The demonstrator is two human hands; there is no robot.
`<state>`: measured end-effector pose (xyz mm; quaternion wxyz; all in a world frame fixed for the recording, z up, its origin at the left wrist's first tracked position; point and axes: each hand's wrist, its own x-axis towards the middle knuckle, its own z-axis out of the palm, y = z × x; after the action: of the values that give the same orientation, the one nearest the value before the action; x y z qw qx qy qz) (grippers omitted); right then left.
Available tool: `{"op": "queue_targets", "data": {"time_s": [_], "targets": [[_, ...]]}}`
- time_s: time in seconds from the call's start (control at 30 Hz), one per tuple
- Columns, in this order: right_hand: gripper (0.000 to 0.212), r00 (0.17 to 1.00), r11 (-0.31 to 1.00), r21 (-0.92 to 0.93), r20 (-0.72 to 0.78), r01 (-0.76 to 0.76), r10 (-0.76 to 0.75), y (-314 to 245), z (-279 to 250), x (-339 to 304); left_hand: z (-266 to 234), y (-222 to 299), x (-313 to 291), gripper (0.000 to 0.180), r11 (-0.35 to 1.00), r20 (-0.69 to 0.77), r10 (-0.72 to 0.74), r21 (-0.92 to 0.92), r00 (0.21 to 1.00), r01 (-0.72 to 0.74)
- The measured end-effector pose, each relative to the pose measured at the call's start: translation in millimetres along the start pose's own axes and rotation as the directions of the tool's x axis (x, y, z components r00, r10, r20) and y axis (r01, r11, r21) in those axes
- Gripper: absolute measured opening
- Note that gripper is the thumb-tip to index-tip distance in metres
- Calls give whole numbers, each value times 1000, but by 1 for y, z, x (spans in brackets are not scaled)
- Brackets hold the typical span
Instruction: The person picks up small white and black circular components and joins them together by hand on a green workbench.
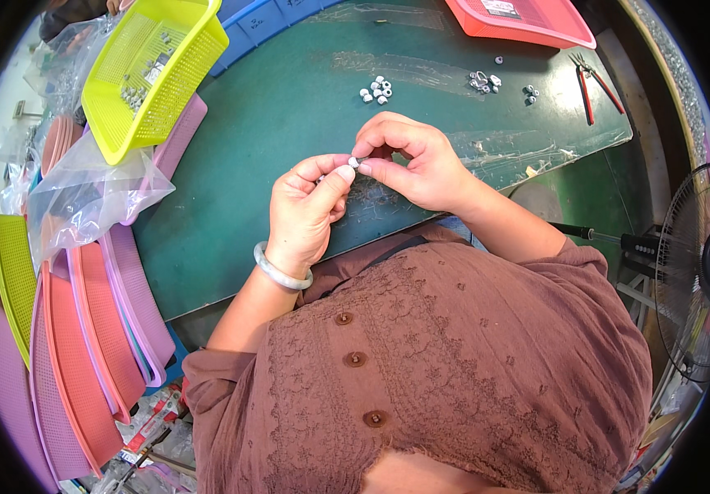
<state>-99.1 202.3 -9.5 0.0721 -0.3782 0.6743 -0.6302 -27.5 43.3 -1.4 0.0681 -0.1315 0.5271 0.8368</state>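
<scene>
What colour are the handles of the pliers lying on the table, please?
The pliers' handles are red, as the head view shows best.

Bright light fills the view, glaring palely off the green tabletop (231,189)'s right end and glinting on the clear plastic bag (95,198); fisheye distortion bows the stacked plastic baskets (71,362) near the black rim.
</scene>
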Motion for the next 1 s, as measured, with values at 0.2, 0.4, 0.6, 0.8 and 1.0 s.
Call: {"op": "queue_targets", "data": {"time_s": [0.2,0.4,0.6,0.8,1.0], "targets": [[10,994,992,78,37,-102,100,-3,-1,-1,5,0,-3,12,988,-28,112,111,993,-108],[14,972,885,400,89,-236,219,3,1,-5,5,-8,-1,12,865,-19,366,374,931,-333],[15,955,802,521,118,-292,271,3,2,-4,3,-8,-2,11,659,89,515,596,853,-460],[15,952,773,559,129,-300,276,2,2,-4,6,-3,-3,11,537,146,576,674,804,-507],[15,960,777,567,114,-273,254,3,3,-5,7,1,-6,11,472,176,588,718,790,-512]]}}
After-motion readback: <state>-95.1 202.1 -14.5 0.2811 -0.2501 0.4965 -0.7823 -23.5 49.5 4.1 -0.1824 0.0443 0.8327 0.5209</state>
